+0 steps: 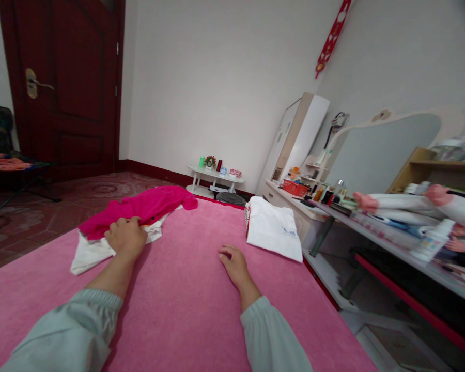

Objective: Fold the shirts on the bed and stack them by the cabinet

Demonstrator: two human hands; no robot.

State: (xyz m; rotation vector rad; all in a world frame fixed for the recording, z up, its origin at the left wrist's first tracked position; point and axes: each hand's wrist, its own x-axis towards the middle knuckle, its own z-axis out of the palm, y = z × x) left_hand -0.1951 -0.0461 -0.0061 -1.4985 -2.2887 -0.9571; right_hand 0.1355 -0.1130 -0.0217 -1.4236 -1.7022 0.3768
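My left hand (127,238) lies on a loose heap of clothes at the left of the bed. Its fingers curl into a bright magenta garment (149,204), and their tips are partly hidden in the cloth. Beneath that garment a white piece of clothing (91,253) sticks out, with a bit of orange near the hand. My right hand (235,266) is over the pink bed cover (189,310), fingers loosely bent and apart, holding nothing. To its right sits a folded white T-shirt (273,227) with small blue print, on top of other folded cloth.
A dressing table with a mirror (387,150) and a red basket (295,188) stands on the right. Nearer is a glass-topped table with a white bottle (434,240) and dolls. A low white stand (216,175) is beyond the bed. A folding chair (8,160) is at left.
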